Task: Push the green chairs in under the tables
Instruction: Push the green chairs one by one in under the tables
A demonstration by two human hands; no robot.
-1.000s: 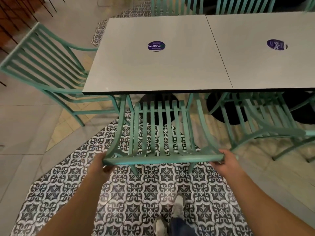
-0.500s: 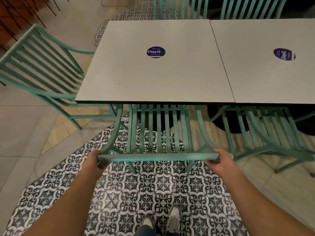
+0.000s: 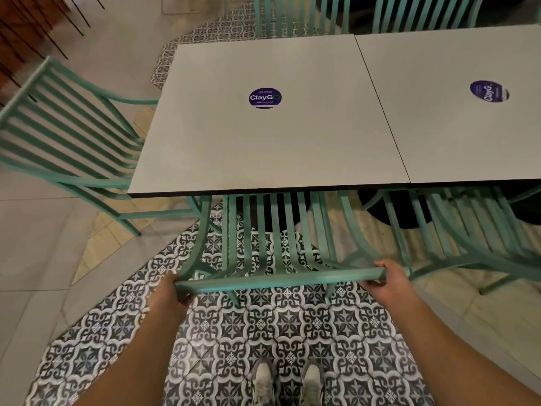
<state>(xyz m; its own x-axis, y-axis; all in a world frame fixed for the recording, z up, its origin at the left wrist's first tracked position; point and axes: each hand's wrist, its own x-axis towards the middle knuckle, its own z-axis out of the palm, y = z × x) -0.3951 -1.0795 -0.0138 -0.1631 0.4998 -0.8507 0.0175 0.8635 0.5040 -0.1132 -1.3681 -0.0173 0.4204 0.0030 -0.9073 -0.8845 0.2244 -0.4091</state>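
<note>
Both hands, left hand (image 3: 171,291) and right hand (image 3: 388,278), fingers curled round the top rail ends, have slid the green chair (image 3: 275,244) forward; beyond the fingers its seat now tucks under the table (image 3: 263,148), nearly home.

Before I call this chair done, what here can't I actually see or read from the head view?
- Seat front and front legs of the held chair: hidden under the table.
- Left hand fingers: behind the chair's top rail, so its hold is not visible.
- Small print on the sticker: too small.
- Right chair: partly under the second table, cut by the frame edge.
- Far chairs: cut off at the top.
</note>
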